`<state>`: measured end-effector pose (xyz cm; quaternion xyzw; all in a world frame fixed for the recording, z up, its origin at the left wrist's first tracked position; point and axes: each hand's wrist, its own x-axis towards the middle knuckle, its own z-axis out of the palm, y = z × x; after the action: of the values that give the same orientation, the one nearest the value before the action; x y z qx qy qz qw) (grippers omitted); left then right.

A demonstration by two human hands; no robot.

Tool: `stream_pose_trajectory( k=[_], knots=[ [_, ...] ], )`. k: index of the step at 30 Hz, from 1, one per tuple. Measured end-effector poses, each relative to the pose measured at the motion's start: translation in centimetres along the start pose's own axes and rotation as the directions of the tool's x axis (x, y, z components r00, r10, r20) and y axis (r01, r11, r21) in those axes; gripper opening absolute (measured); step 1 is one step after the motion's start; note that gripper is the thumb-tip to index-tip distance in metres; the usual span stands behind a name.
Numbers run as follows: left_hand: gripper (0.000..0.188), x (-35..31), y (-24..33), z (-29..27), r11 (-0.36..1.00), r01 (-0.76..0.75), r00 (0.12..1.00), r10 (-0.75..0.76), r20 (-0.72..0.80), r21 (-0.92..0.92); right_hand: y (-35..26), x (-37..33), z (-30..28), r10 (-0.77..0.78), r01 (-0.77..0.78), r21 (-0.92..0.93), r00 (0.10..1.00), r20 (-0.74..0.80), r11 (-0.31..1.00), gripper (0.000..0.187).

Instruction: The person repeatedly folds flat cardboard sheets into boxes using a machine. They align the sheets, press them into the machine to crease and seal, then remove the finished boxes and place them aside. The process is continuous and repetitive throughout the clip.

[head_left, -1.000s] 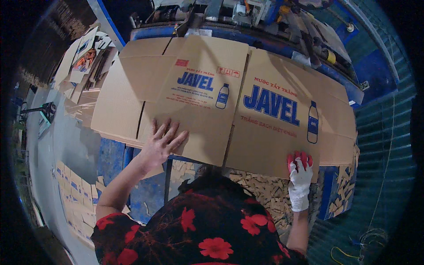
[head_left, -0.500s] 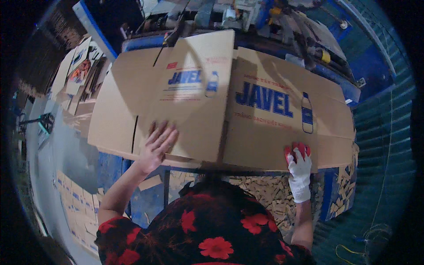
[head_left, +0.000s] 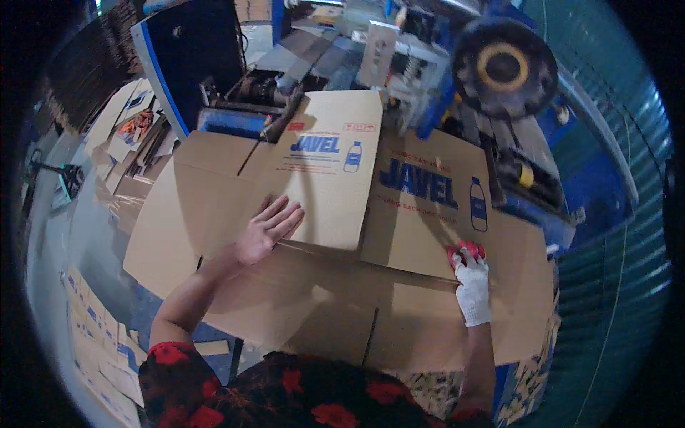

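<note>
A printed cardboard sheet [head_left: 328, 200], its far edge partly hidden, lies before the blue machine [head_left: 407, 75], the left hand [head_left: 268, 230] on it with fingers spread, the gloved right hand [head_left: 471, 282] curled at the edge farthest from the machine, fingertips too obscured to tell any pinch.

The cardboard [head_left: 335, 225] is tan-brown, printed in blue and red (its bottle drawings [head_left: 353, 157] blue). The right hand [head_left: 471, 284] is white-gloved with red fingers [head_left: 472, 250]. Near, the shirt [head_left: 321, 389] is black with red flowers [head_left: 334, 416]; far, a black wheel [head_left: 469, 71] has a yellowish ring [head_left: 485, 68]. The right wall [head_left: 606, 271] is dark green.
</note>
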<state>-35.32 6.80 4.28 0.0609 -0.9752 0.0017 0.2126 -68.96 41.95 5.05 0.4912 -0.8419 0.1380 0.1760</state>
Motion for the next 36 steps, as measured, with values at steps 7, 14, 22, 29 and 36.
stream_pose_trajectory(
  k=[7, 14, 22, 29, 36],
  knots=[
    [0.063, 12.4, -8.2, 6.6, 0.986, 0.135, 0.99, -0.137, 0.02, 0.095, 5.2, 14.0, 5.7, -0.172, 0.204, -0.213, 0.972, 0.158, 0.956, 0.057],
    [0.049, 8.9, -9.1, 3.3, 0.918, 0.369, 0.929, -0.371, -0.018, 0.143, 4.3, 14.9, 2.1, -0.055, 0.062, -0.059, 0.993, 0.105, 0.996, 0.069],
    [0.064, -22.6, -9.3, -11.4, -0.011, 0.952, 0.041, -0.986, -0.162, 0.306, 5.7, -10.5, -9.1, -0.096, 0.208, -0.783, 0.978, 0.187, 0.586, 0.062],
    [0.074, -26.9, -7.4, -13.0, -0.023, 0.986, -0.029, -0.999, 0.029, 0.163, 1.4, -16.0, -9.9, 0.44, -0.378, -0.406, 0.896, 0.068, 0.832, 0.049],
    [0.077, -27.1, -5.2, -16.3, 0.046, 0.956, 0.051, -0.999, -0.011, 0.29, -1.0, -15.9, -10.0, 0.438, -0.409, -0.288, 0.898, 0.042, 0.866, 0.043]
  ],
)
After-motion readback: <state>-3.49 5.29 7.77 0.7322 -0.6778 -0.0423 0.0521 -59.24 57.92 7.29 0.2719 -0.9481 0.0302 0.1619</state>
